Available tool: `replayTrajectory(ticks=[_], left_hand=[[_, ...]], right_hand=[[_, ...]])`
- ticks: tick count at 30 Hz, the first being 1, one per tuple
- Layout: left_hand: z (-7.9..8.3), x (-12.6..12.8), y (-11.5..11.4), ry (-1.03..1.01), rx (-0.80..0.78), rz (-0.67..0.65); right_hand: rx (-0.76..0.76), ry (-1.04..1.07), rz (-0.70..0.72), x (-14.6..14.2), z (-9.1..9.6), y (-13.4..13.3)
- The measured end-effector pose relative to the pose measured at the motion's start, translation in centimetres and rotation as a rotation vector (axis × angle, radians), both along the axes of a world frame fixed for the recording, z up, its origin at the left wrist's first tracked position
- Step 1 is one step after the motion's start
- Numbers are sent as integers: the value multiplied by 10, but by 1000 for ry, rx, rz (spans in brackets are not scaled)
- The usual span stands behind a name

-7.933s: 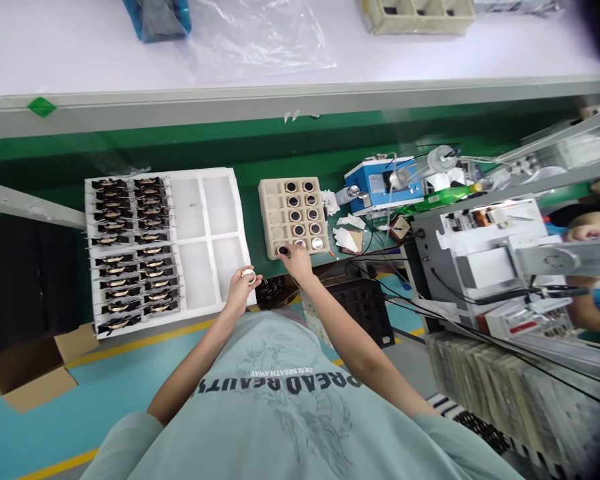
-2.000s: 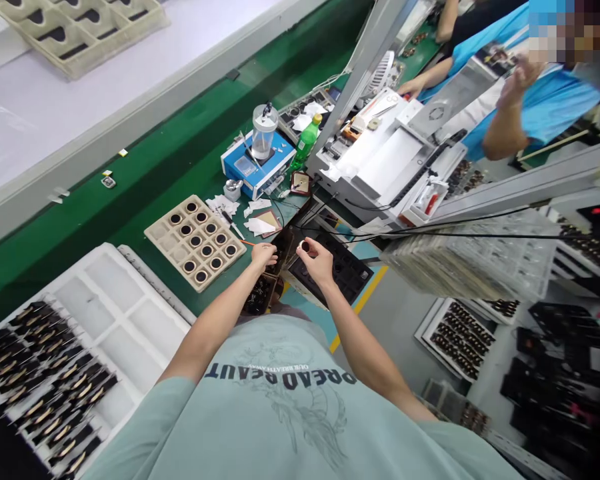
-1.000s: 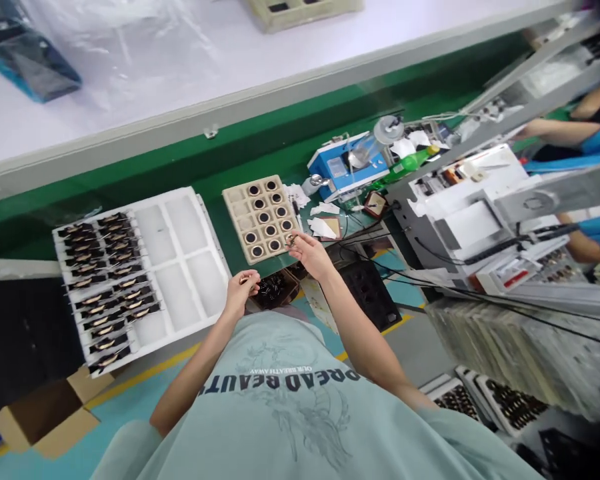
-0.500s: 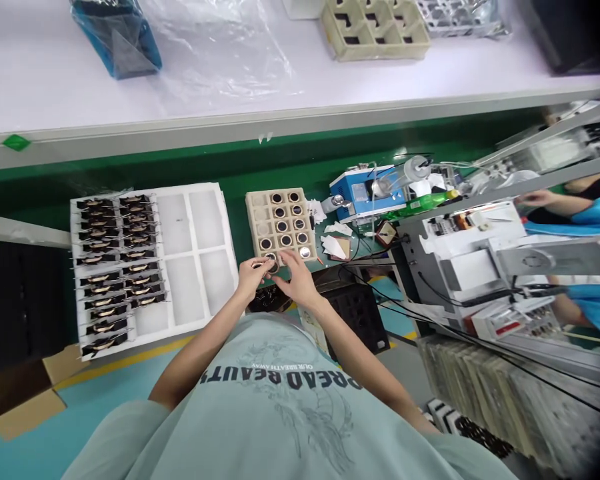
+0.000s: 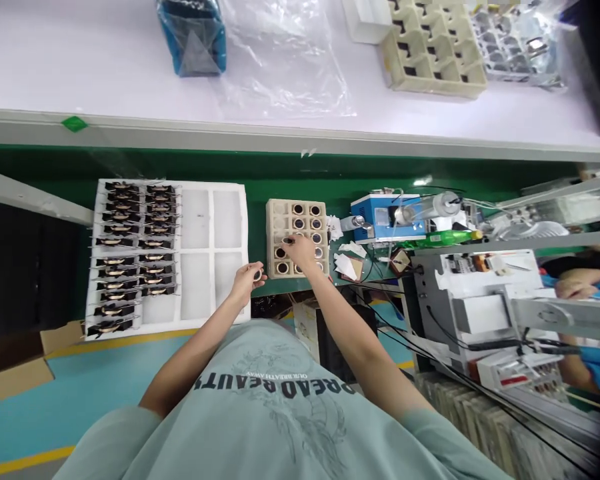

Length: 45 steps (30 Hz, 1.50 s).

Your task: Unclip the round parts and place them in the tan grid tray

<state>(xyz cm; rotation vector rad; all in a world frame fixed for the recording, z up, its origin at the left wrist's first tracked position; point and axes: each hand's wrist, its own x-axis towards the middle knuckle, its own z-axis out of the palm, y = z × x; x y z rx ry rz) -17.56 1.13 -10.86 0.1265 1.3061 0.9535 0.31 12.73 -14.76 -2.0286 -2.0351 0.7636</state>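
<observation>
Pale sage-green short-sleeved T-shirt point(image 5: 280, 427), dark block lettering across chest, faint line drawing beneath, bare forearms

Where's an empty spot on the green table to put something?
Bare: the green strip between the grey rail and the two trays, and the white foam tray's four right compartments. The gap beside the beige tray is narrow, and the left hand holds a small round part there. Right of that tray is crowded: paper scraps, blue device, bottle.

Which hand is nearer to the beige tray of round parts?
Right. The right hand is over the beige tray, fingertips at one of its pockets. The left hand is off the tray's near left corner, holding a small round part.
</observation>
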Motion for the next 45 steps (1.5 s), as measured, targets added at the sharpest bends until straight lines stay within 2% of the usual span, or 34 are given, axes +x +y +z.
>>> replayTrajectory(ticks=[4, 9, 14, 16, 18, 21, 24, 26, 28, 30, 32, 34, 36, 38, 41, 45], left_hand=[[-3, -7, -20, -94, -42, 92], [-2, -14, -21, -154, 2, 156], [1, -12, -7, -79, 75, 108], [0, -9, 1, 14, 88, 54], [-3, -7, 10, 103, 97, -22], [-6, -5, 23, 212, 156, -132], [-3, 0, 31, 253, 219, -200], [3, 5, 33, 258, 233, -232], [9, 4, 31, 264, 235, -254], [16, -12, 22, 275, 231, -248], [22, -45, 2, 411, 258, -280], [26, -92, -28, 848, 339, -453], [26, -143, -60, 1255, 318, -626], [23, -185, -86, 1482, 280, -770], [18, -218, -106, 1581, 354, -945], [11, -233, -107, 1622, 412, -958]], right_hand=[[0, -96, 121, -12, -6, 15], [95, -59, 61, -16, -20, -8], [189, 9, -7, -15, -33, -23], [170, 46, -37, -15, -26, -21], [132, 143, 2, -15, -11, -21], [64, 345, 285, -15, 23, -30], [46, 394, 567, -19, 51, -47], [51, 370, 619, -22, 58, -55], [48, 350, 593, -23, 56, -57], [49, 306, 493, -21, 47, -48], [41, 223, 346, -16, 37, -30], [24, 114, 205, -10, 29, -6], [4, 2, 132, -5, 22, 18], [-33, -107, 120, -4, 17, 38], [-142, -251, 152, -13, 13, 59], [-189, -371, 154, -35, 13, 74]])
